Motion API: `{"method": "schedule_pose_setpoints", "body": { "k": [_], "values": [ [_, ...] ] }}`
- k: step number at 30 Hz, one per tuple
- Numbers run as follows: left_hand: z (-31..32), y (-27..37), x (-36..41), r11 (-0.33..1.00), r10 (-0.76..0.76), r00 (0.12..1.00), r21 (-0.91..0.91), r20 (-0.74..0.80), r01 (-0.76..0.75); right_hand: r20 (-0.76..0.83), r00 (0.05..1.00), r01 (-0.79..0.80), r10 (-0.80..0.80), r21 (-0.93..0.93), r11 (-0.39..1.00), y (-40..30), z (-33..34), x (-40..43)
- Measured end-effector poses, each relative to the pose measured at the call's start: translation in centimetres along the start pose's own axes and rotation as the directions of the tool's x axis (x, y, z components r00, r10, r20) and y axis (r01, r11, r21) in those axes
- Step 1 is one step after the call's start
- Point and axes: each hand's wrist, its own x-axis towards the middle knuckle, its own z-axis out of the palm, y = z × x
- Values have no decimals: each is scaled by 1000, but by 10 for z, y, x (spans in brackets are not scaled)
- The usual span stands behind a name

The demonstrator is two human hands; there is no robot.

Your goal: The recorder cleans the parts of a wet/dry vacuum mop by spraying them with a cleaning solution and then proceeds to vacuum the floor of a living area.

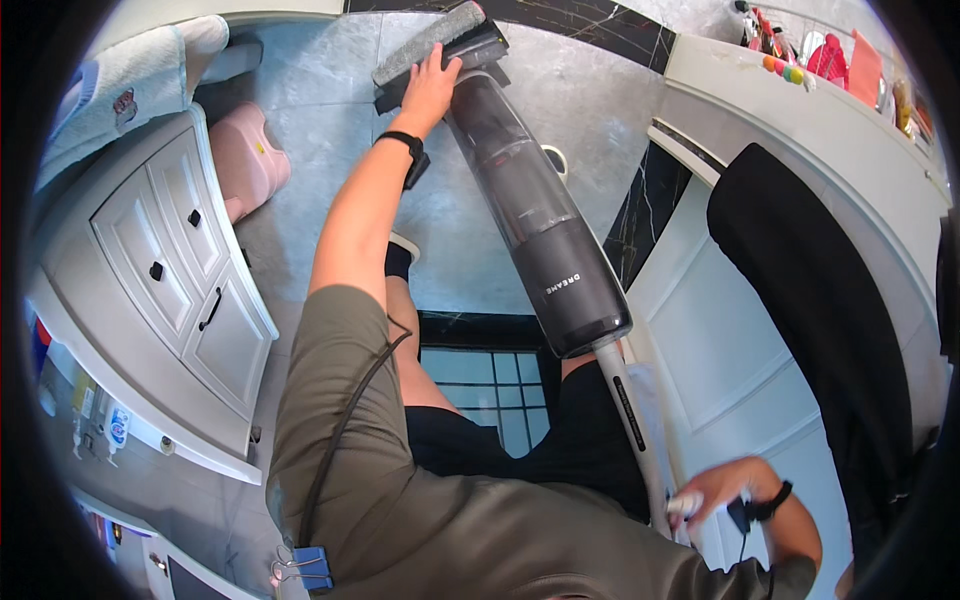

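Observation:
A Dreame upright floor washer (551,247) stretches diagonally across my front, with a dark see-through body and a light grey handle tube. Its brush head, with a grey fuzzy roller (427,45), is at the top of the view. My left hand (433,86) grips that head from behind, fingers over the housing beside the roller. At the lower right my right hand (709,499), partly blurred, is closed around a whitish grip at the end of the handle tube. The fingers' far side is hidden.
A white cabinet (172,262) stands at left with a towel (142,82) above and a pink plastic stool (251,161) beside it. At right are a white panelled door (727,330), a hanging black cloth (810,292) and a ledge (720,67) with small items. A doorsill crosses the floor.

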Motion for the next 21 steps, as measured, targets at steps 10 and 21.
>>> {"method": "schedule_pose_setpoints", "body": {
  "k": [10,21],
  "values": [
    [-29,34,8,958,100,994,-275,45,-84,-209,882,470,-422,432,770,-3,-137,55],
    [25,23,6,952,-217,976,-226,-11,209,-241,839,538,-488,497,680,18,-139,65]
  ]
}}
